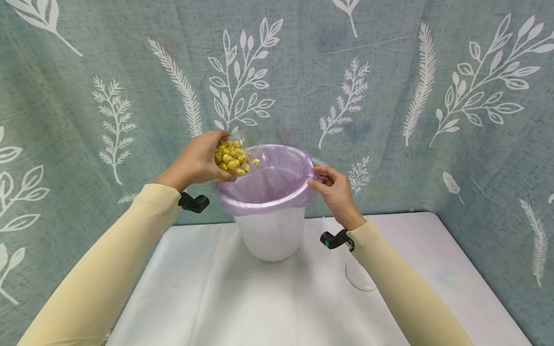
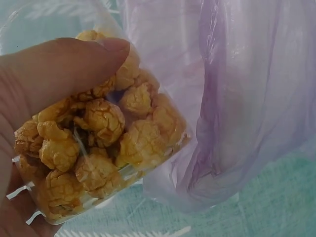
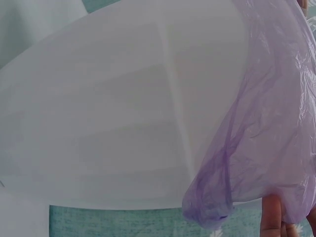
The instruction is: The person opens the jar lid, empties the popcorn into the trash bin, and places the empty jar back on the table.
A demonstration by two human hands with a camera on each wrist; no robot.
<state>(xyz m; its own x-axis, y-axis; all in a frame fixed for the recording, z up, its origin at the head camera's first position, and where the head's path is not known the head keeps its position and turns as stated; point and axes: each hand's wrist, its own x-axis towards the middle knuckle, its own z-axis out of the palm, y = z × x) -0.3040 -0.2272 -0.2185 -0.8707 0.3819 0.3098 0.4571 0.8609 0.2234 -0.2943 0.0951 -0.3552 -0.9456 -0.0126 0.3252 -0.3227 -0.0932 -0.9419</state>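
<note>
My left hand (image 1: 196, 161) grips a clear plastic jar of yellow popcorn (image 1: 232, 157), tipped on its side with its mouth toward the right, over the left rim of a white trash bin (image 1: 272, 235). Popcorn fills much of the jar, and a few pieces lie near its mouth. In the left wrist view the thumb (image 2: 74, 69) presses across the jar's wall. A thin purple trash bag (image 1: 259, 206) lines the bin and folds over its rim. My right hand (image 1: 335, 192) holds the bin's lined rim on the right side, with fingers (image 3: 271, 217) against the bag.
A round clear lid (image 1: 360, 276) lies on the white-covered table (image 1: 259, 307), partly behind the right forearm. Behind the bin hangs a green-blue curtain (image 1: 294, 72) with white leaf prints. A black wrist camera (image 1: 194, 202) sits on the left wrist.
</note>
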